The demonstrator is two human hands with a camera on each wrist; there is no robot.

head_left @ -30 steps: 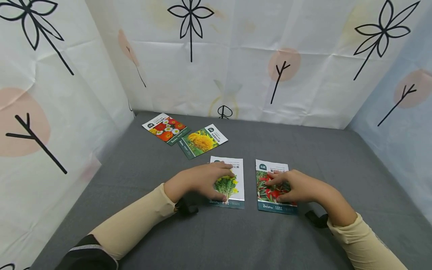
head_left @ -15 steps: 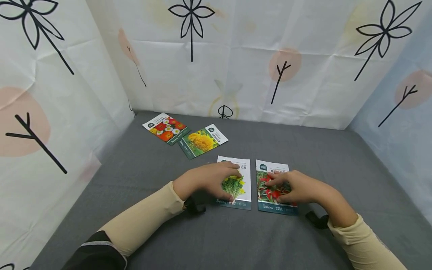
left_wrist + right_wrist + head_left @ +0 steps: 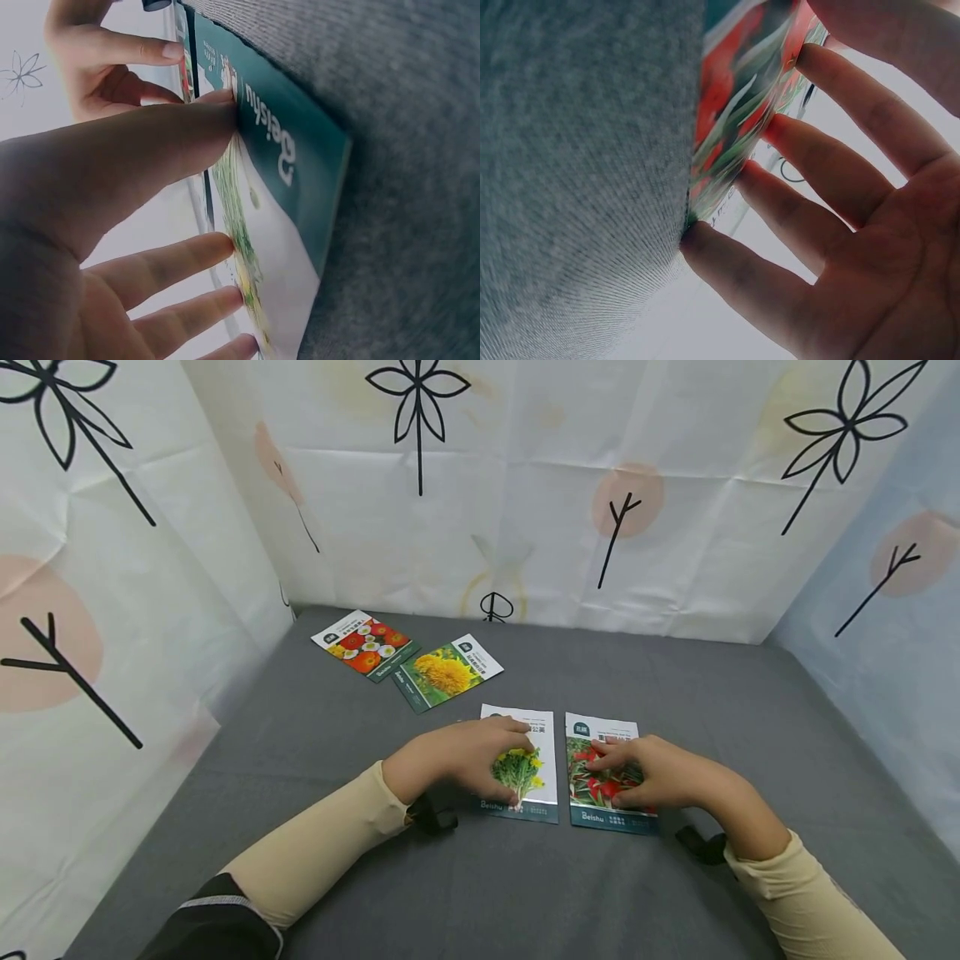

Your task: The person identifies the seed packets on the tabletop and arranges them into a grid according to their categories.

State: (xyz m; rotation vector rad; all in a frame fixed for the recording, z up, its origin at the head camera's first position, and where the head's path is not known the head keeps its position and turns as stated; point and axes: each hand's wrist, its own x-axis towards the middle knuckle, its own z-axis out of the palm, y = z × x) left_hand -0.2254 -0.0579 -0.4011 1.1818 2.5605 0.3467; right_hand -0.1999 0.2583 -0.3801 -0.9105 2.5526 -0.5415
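Two seed packets lie flat side by side in the middle of the grey table, a narrow gap between them. On the left one, a white seed packet with a green yellow-flowered plant [image 3: 542,752], rest the spread fingertips and thumb of my left hand [image 3: 480,758]. In the left wrist view that thumb [image 3: 202,131] presses near its green "Beishu" band. My right hand [image 3: 660,772] touches the seed packet with red flowers [image 3: 581,768] with spread, fairly straight fingers. The right wrist view shows its fingertips [image 3: 780,127] along the packet's face.
Farther back on the left lie a seed packet with orange and white flowers [image 3: 366,647] and another with a big yellow flower [image 3: 448,675], their corners meeting. White patterned cloth [image 3: 525,493] walls in the grey table [image 3: 675,677] at the back and sides.
My left hand has slid the yellow-flowered plant packet to the right, closer to the red-flower packet, then stopped. My right hand stays in place; the head view shifts slightly.
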